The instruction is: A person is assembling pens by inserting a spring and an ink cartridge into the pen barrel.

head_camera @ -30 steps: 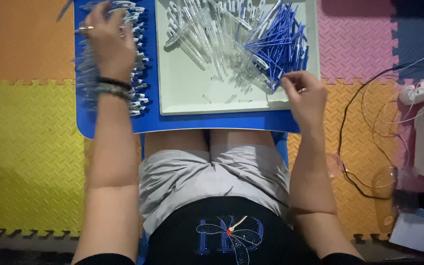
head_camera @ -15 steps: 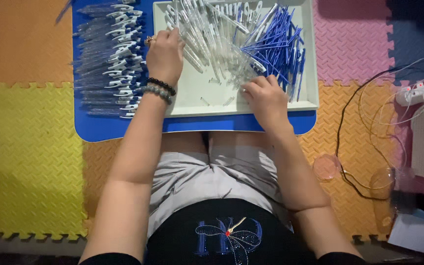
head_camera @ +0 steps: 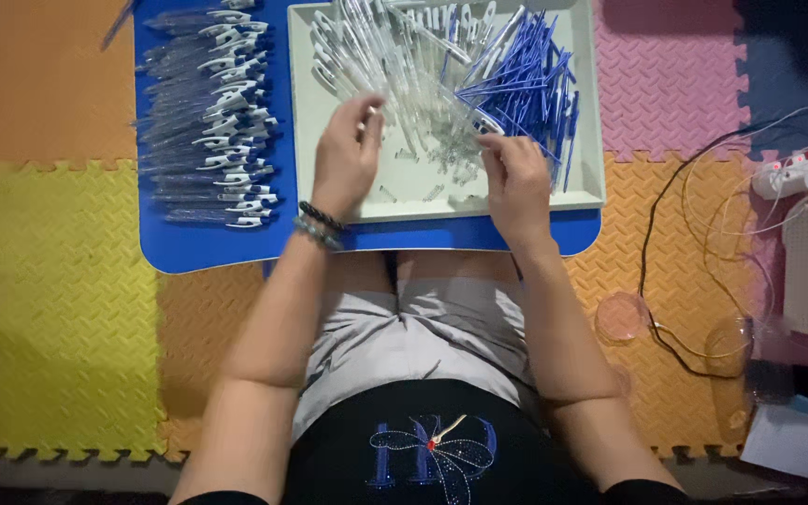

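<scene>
A: Tray (head_camera: 587, 150), white, sits on the blue table (head_camera: 189, 252) across the person's lap, foam mats (head_camera: 49, 309) all round.

B: Contents?

A: Clear pen barrels (head_camera: 395, 65) heaped upper left to middle, blue refills (head_camera: 535, 84) bunched at right. Small springs (head_camera: 451, 154) scattered on the tray floor between the hands.

B: Beside the tray?

A: Finished pens (head_camera: 208, 122) laid in a stack on the table's left part, clips pointing right.

B: Left hand?

A: Left hand (head_camera: 346, 159) is over the tray's left half, fingers curled loosely, tips at the barrels. Whether it actually grips one, cannot tell. Beaded bracelets (head_camera: 318, 224) on the wrist.

B: Right hand?

A: Right hand (head_camera: 514, 182) is at the tray's lower middle, thumb and forefinger pinched together near the refills' edge. What sits in the pinch is too small to make out.

B: Off to the side?

A: Power strip (head_camera: 801, 168) and cables (head_camera: 694, 281) on the mats, far right.
</scene>
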